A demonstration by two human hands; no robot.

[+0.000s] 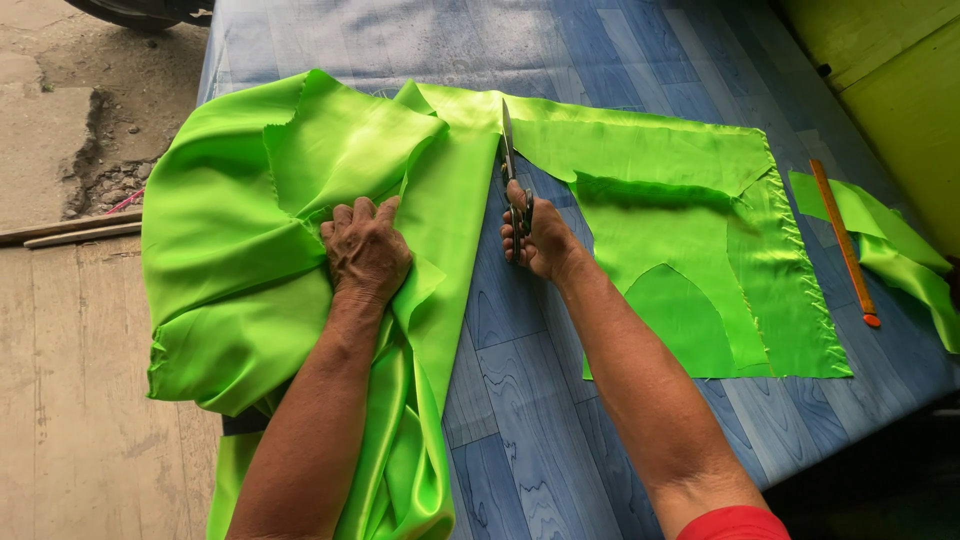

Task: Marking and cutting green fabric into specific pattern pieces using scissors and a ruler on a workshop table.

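While the left hand (366, 250) lies flat, fingers spread and palm down, on the bunched green fabric (300, 230), the right hand (538, 238) is closed around the handles of a pair of scissors (510, 160). The blades point away from the person and sit in the fabric near its far edge, where a cut runs up between two portions of cloth. The fabric is a bright lime green satin with a shiny face. To the left of the cut it is rumpled in loose folds and spills over the near edge of the worktop (520, 430). To the right it lies flat, with a curved shape showing in it and a frayed edge along its right side. The worktop has a blue wood-grain cover. A wooden ruler (843, 240) lies on the right, beside a smaller green scrap (900, 255).
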